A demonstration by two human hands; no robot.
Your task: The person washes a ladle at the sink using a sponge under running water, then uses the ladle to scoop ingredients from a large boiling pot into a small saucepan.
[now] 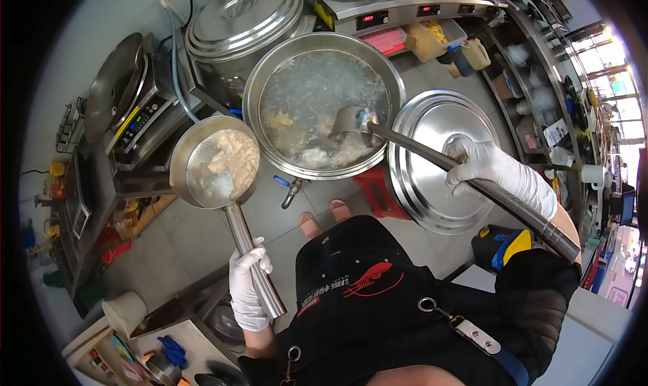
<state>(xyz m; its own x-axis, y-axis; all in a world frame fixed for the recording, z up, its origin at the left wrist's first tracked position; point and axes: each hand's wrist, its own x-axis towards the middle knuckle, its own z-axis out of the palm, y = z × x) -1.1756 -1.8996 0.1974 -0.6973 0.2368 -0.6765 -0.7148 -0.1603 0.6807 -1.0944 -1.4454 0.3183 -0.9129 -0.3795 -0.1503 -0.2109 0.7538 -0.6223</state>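
My left hand (250,285), in a white glove, is closed around the tubular handle of a metal saucepan (181,173). Pale, foamy lumps (231,158) and a little liquid lie in that pan, which is held just left of a large stock pot (251,126). In my gloved right hand (476,167) is the long dark handle of a ladle (432,158). Its metal bowl sits in the pot at the right side, partly under the cloudy liquid (317,82). Pale chunks (331,153) show in the liquid near the bowl.
A big metal lid (439,204) rests on a red stool (378,191) right of the pot. Behind stands a second lidded pot (246,21). A tap (291,192) juts from the front pot's base. An induction cooker with a wok (115,82) is at left; shelves (533,82) line the right.
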